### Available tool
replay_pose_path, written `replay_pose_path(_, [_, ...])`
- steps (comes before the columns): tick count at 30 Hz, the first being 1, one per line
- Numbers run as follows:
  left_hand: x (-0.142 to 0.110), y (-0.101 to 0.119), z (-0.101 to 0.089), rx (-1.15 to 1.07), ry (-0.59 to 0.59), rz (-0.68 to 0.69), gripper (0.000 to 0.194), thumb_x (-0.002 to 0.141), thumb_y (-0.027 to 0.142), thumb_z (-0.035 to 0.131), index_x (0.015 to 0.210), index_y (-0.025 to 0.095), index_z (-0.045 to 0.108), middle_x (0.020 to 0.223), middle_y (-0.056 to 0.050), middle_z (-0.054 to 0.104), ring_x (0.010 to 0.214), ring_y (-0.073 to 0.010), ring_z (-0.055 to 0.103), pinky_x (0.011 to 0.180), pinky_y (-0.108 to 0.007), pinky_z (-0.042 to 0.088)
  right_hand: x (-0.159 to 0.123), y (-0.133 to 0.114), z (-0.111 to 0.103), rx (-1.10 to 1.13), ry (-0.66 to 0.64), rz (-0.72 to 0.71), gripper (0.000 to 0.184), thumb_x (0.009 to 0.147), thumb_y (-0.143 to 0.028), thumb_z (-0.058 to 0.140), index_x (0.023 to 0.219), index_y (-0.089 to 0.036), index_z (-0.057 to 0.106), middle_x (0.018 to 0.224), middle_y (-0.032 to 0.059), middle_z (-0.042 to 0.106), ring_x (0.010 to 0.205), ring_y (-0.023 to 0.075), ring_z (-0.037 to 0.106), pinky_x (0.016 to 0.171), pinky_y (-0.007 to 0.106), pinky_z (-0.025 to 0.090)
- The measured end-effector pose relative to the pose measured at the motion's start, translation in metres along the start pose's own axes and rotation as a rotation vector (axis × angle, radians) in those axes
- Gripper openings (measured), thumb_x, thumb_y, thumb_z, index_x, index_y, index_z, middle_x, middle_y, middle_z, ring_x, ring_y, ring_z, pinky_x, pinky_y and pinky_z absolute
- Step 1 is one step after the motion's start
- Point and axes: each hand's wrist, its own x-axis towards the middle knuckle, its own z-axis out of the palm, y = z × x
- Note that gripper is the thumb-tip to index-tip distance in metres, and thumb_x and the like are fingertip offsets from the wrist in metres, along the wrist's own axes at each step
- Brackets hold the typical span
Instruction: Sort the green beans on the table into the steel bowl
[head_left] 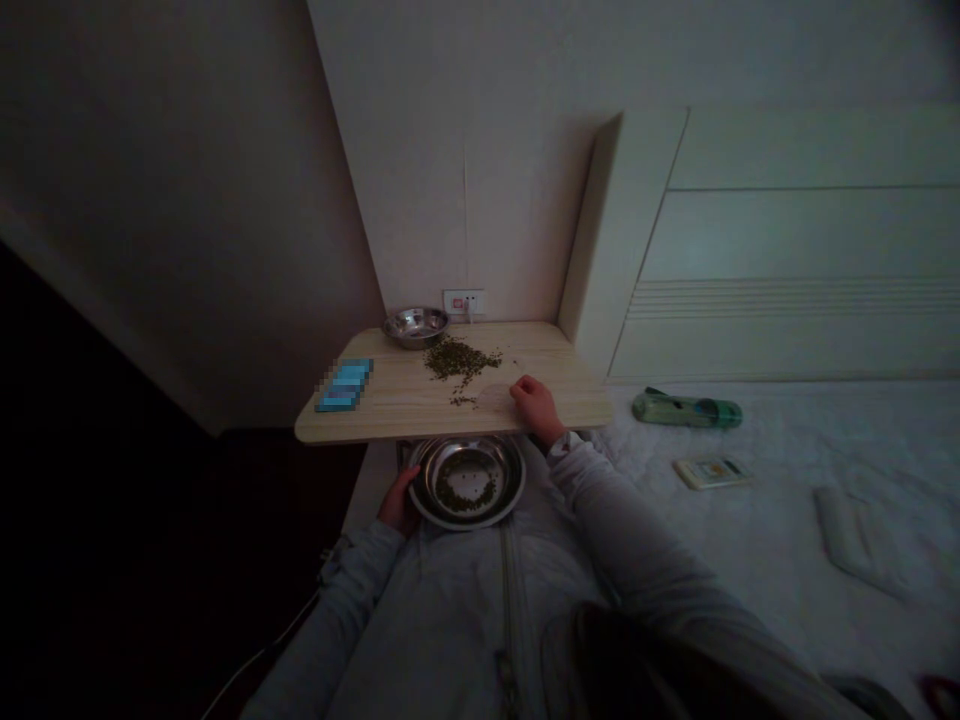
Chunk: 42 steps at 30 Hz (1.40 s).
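My left hand (397, 503) grips the rim of a steel bowl (466, 497) that rests on my lap below the table edge. A small heap of green beans (465, 493) lies in that bowl. My right hand (534, 408) rests on the wooden tabletop (390, 412) with its fingers curled, and nothing shows in it. Just beyond that hand, a scattered pile of green beans (459, 362) lies on the wood. A second steel bowl (415, 326) stands at the back of the tabletop.
A blue box (345, 386) lies at the table's left end, and a wall socket (463, 302) sits above the back edge. To the right is a bed with a green bottle (686, 410), a small card (711, 473) and a white item (844, 535).
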Motion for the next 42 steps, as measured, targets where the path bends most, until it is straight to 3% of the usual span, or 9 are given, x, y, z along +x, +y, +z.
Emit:
replay_pose_path(6, [0.0027,-0.0010,-0.0021,0.003,0.065,0.067,0.009,0.059,0.019,0.053,0.054,0.018,0.060,0.049,-0.001,0.062,0.075,-0.0201,0.059,0.072,-0.027,0.043,-0.0004,-0.0008,0.0000,0.024,-0.024,-0.017,0.014,0.060,-0.027,0.039,0.052,-0.016,0.042,0.049,-0.0036,0.042,0.051,0.0086,0.038,0.050,0.021,0.027])
replay_pose_path(12, [0.0010,-0.0002,-0.0001,-0.006,-0.023,-0.028,0.014,0.062,0.023,0.050,0.059,0.017,0.062,0.057,-0.005,0.065,0.075,-0.0212,0.059,0.069,-0.029,0.044,0.0003,0.0010,0.0000,0.000,0.015,-0.007,0.015,0.061,-0.029,0.039,0.052,-0.017,0.041,0.049,-0.0035,0.042,0.050,0.0087,0.037,0.050,0.021,0.026])
replay_pose_path(19, [0.0015,-0.0005,-0.0011,-0.016,0.054,0.011,0.013,0.062,0.019,0.050,0.055,0.016,0.061,0.053,-0.003,0.064,0.070,-0.0179,0.060,0.069,-0.025,0.044,0.0000,0.0020,-0.0009,0.039,0.027,-0.023,0.015,0.061,-0.028,0.038,0.051,-0.016,0.039,0.048,-0.0039,0.039,0.050,0.0083,0.036,0.050,0.021,0.026])
replay_pose_path(26, [0.0023,-0.0009,-0.0014,-0.011,-0.001,0.033,0.013,0.062,0.021,0.051,0.058,0.016,0.062,0.051,-0.001,0.063,0.066,-0.0177,0.060,0.067,-0.026,0.044,-0.0003,0.0011,0.0002,0.033,0.000,-0.027,0.015,0.060,-0.028,0.038,0.051,-0.016,0.041,0.049,-0.0041,0.040,0.051,0.0082,0.036,0.050,0.021,0.025])
replay_pose_path(42, [0.0019,-0.0007,-0.0010,-0.012,0.040,0.025,0.014,0.062,0.020,0.051,0.054,0.016,0.062,0.049,-0.002,0.063,0.065,-0.0176,0.060,0.065,-0.025,0.044,-0.0005,0.0009,-0.0002,0.019,0.050,-0.013,0.015,0.060,-0.029,0.039,0.051,-0.016,0.040,0.048,-0.0038,0.040,0.050,0.0083,0.035,0.050,0.021,0.025])
